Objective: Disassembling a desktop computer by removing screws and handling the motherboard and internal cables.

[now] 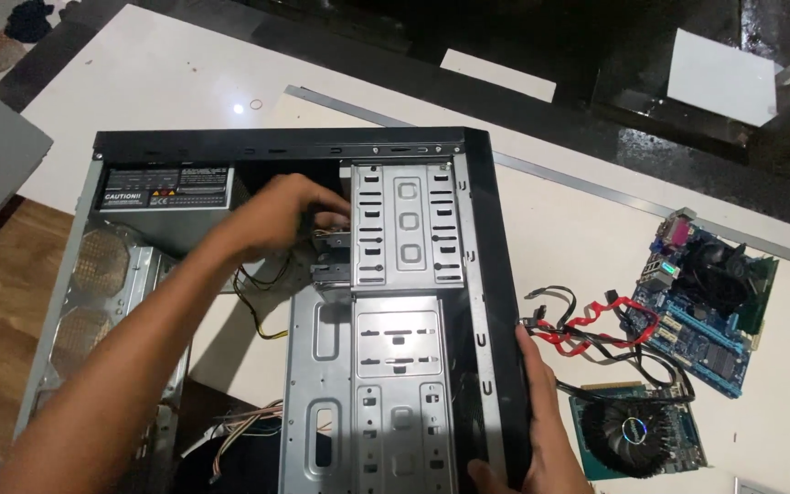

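Here the open computer case (322, 302) lies on its side on the white table (166, 82), its black front edge toward the right and its grey drive cage (406, 224) facing up. The left hand (290, 215) reaches into the case, fingers curled at the small metal bay just left of the cage; whether they pinch a part or only press on it cannot be told. The right hand (541, 421) clamps the black front edge, thumb on top, steadying the shell. By the look of it, the work is at the stage of handling something in the drive bay, and any further move there calls for a firm brace from the right hand and care around the loose yellow and black wires (262, 306) lying below the reaching hand. The power supply (166, 187) sits in the far-left corner of the case. Out on the table, well apart to the right, lie red and black cables (587, 331), a blue motherboard (701, 302) and a graphics card (637, 430) with its fan.
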